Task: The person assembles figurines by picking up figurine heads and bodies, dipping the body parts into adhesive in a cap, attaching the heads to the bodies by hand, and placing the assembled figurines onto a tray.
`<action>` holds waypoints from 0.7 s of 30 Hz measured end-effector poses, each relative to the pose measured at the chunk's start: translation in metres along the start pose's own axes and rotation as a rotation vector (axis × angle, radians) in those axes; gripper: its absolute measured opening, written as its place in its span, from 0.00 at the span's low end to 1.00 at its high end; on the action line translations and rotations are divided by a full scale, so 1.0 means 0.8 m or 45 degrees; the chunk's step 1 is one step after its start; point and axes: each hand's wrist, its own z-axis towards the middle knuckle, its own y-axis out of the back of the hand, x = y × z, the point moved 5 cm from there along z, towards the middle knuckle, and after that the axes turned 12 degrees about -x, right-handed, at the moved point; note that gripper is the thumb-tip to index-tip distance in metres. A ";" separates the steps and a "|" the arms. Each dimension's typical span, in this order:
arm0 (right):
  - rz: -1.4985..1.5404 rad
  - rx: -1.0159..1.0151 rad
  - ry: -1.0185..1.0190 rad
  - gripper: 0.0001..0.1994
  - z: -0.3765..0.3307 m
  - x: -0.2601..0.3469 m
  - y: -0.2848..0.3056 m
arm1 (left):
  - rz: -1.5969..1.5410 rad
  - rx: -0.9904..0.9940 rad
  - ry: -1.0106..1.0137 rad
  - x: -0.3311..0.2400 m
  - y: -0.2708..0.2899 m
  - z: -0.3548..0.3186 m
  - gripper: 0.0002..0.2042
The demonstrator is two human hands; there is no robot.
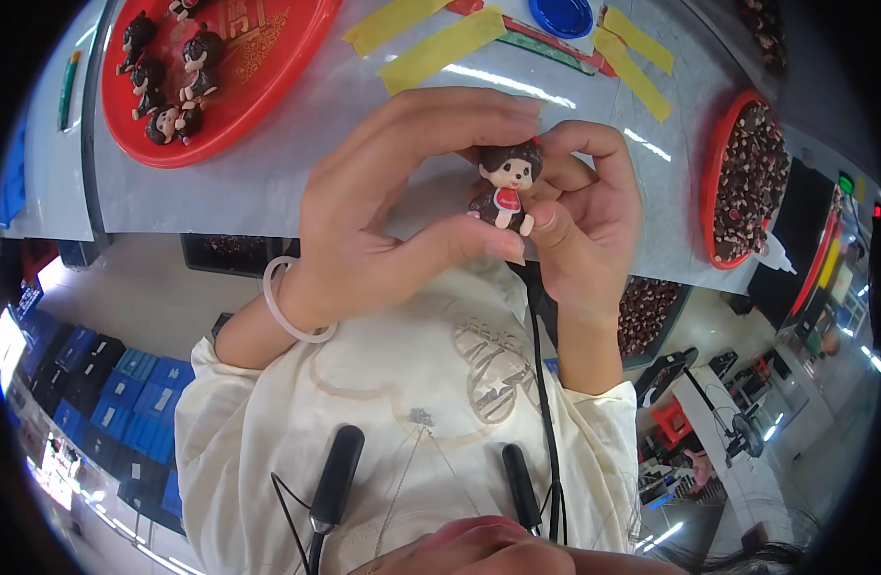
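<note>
A: Where's the piece?

B: One brown-haired figurine (506,182), red bib, upright between the two hands, held above the bench (258,199). Right hand (592,230) has it pinched, thumb by the foot, fingers curled behind. Left hand (359,211) arches around it, thumb along the base, fingers over the head. Whether the left really grips, I can't tell; its contact is partly hidden.

A: Which step?

B: Close handling of a single piece, I'd judge: looking it over or fitting a part. Can't separate the two from here.

A: What does the next move call for?

B: Likely a steady right pinch, and the left thumb placed low, off the painted face.

A: Counts?

B: Held: one. Similar figurines (201,53) on the left red plate (278,72): five visible, the topmost cut by the view's edge. Right red tray (714,182): one, heaped with small brown pieces (750,177), too many and too small to count. Yellow tape strips (440,50): four. Blue dish (561,14): one, partly cropped.
</note>
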 end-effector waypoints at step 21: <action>-0.051 -0.016 -0.045 0.15 0.002 0.003 0.003 | 0.211 0.033 -0.211 -0.003 -0.004 0.005 0.32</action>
